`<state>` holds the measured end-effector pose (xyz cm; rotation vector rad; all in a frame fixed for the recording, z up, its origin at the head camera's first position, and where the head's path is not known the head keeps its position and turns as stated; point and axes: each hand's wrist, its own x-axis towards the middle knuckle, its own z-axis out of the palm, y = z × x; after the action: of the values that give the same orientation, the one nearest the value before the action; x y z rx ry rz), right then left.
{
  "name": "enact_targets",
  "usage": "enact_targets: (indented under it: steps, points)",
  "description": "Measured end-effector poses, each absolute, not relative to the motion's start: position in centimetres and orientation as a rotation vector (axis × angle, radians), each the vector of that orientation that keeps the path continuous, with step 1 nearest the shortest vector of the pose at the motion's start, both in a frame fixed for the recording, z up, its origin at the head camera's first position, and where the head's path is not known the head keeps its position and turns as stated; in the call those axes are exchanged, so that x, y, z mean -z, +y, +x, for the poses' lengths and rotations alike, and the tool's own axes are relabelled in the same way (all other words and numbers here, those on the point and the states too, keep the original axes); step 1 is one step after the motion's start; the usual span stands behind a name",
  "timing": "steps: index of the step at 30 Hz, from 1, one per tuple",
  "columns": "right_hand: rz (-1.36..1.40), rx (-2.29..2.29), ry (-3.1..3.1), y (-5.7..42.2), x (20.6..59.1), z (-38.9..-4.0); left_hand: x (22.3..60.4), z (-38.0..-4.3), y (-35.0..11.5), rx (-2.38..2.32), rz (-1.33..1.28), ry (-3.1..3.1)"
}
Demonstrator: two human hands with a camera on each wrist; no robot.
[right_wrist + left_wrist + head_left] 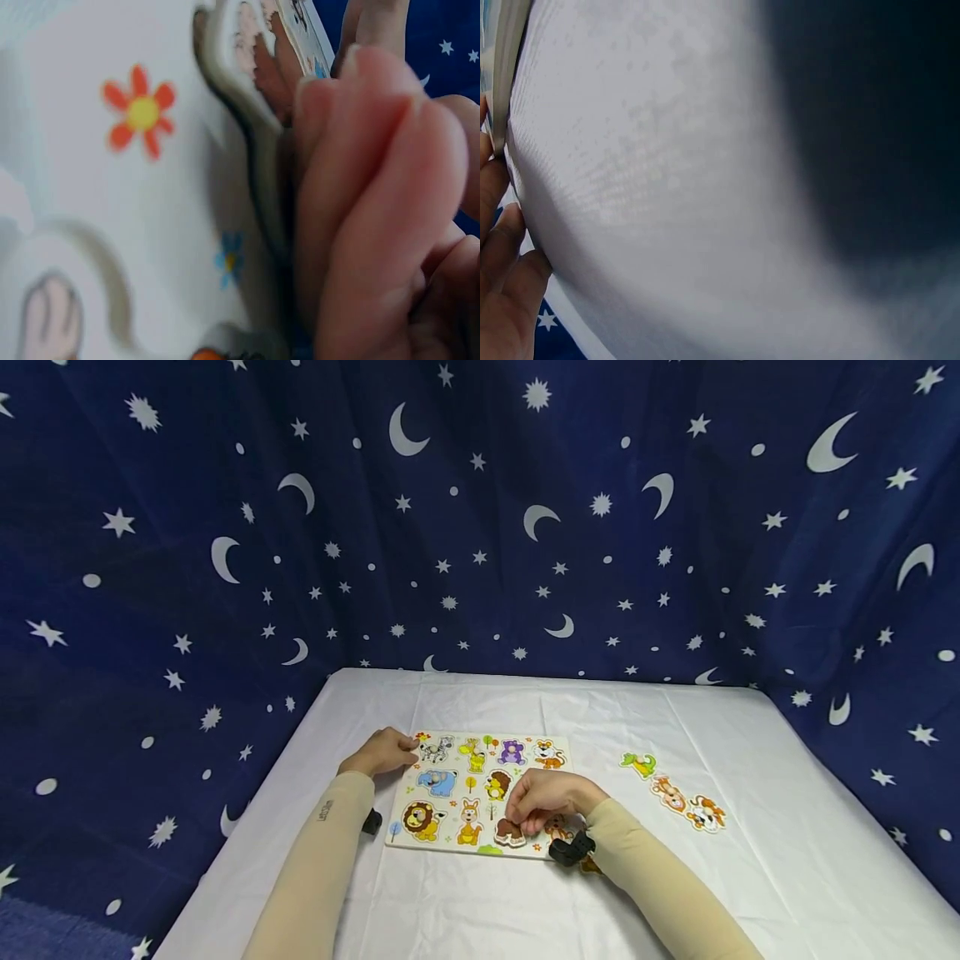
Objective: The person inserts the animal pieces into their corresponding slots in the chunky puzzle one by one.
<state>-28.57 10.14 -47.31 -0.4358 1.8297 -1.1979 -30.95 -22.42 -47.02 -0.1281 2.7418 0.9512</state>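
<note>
A white wooden puzzle board (450,852) with animal pictures lies on the table. My right hand (551,797) pinches a brown animal puzzle piece (510,832) over the board's bottom row, beside the kangaroo (469,822). In the right wrist view this piece (274,75) stands tilted against the board, its upper part hidden behind my fingers. My left hand (382,752) rests along the board's left edge, near the zebra (437,749). The left wrist view shows its fingers (491,187) touching the board's edge, with other fingertips on the cloth.
Right of the board lie loose pieces: a green crocodile (640,765), an orange-brown animal (668,795) and an orange-and-white one (707,814). Another piece (591,865) shows partly under my right wrist. A white cloth (450,910) covers the table; a starry curtain (480,527) hangs behind.
</note>
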Motion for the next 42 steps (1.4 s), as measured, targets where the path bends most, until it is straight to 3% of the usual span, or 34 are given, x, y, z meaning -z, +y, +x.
enact_targets:
  steps: [28, 42]
  points:
    - [-0.5, 1.114, 1.935, 9.5, 46.6, -28.0, 47.0, -31.3, -22.8, -0.959, -0.112, 2.719]
    - [-0.461, 1.198, 1.98, 13.0, 46.3, -27.1, 47.1, -31.4, -22.7, -0.952, -0.099, 2.717]
